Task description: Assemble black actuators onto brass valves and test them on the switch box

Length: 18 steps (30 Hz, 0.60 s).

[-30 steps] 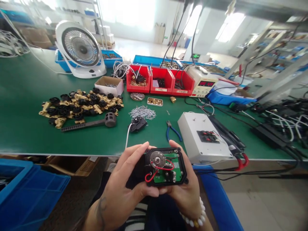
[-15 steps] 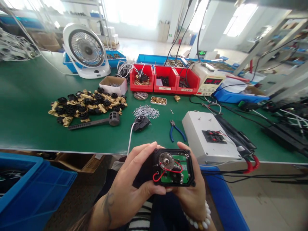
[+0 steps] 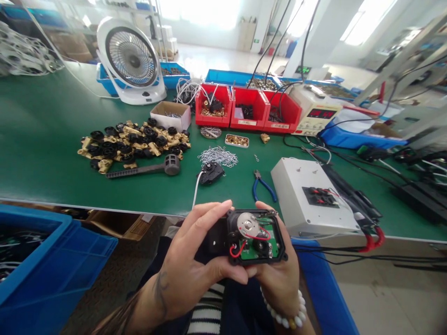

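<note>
Bright daylight fills a workroom at the top of the frame, and across the middle runs a green desk (image 3: 45, 125). Low in the frame, just right of centre, an open black housing (image 3: 257, 237) is held between both hands, in front of the desk's near edge. Inside it show a green circuit board (image 3: 247, 255), a round metal motor (image 3: 247, 225) and looped red wires (image 3: 238, 253).

The left hand (image 3: 192, 256) curls about the housing's left end, fingertips at the upper left corner and thumb along the lower edge. The right hand (image 3: 284, 272), with a white bead bracelet (image 3: 279, 318) at its wrist, cups the right end, a finger at the top edge. Together they grip the housing from both sides.

Just beyond lie blue-handled pliers (image 3: 257, 176) and a black part (image 3: 211, 173) with a white cable, near a heap of wire clips (image 3: 220, 157). A pale control box (image 3: 293, 190) sits to the right. Centre left, a grey tool (image 3: 139, 171) lies beside a pile of brass and black fittings (image 3: 134, 144). Farther back stand three red bins (image 3: 248, 123) and, upper left, a white fan (image 3: 139, 95).
</note>
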Each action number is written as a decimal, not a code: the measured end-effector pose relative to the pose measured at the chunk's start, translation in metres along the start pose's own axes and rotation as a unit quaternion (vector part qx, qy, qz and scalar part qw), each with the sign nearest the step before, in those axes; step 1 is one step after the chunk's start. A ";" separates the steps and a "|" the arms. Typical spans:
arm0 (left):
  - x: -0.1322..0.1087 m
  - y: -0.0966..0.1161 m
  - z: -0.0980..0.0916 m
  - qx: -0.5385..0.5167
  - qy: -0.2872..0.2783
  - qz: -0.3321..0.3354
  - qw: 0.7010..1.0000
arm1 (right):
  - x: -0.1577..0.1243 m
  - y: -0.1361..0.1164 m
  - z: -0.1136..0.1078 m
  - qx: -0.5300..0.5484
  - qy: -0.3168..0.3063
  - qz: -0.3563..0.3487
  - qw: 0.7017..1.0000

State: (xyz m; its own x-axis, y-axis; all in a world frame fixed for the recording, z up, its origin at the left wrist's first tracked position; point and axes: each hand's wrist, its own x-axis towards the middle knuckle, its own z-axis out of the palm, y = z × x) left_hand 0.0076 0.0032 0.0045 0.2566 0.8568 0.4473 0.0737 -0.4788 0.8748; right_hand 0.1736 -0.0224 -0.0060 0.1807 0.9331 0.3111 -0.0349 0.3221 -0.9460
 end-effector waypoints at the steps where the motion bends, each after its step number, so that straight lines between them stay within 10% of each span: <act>1: 0.001 0.001 0.000 0.003 0.009 -0.002 1.000 | 0.000 -0.001 0.001 0.007 0.007 0.011 1.000; 8: 0.001 0.003 0.001 0.035 0.033 -0.034 0.998 | -0.006 -0.001 0.009 0.140 -0.005 0.119 0.983; 18: -0.004 0.010 -0.001 0.036 0.055 0.089 0.994 | -0.009 -0.003 0.012 0.173 -0.066 0.144 0.972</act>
State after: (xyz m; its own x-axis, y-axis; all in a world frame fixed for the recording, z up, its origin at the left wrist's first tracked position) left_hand 0.0062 -0.0042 0.0115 0.1648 0.7715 0.6145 0.1074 -0.6333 0.7664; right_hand 0.1607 -0.0301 -0.0047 -0.0116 0.9976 0.0685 -0.3974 0.0583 -0.9158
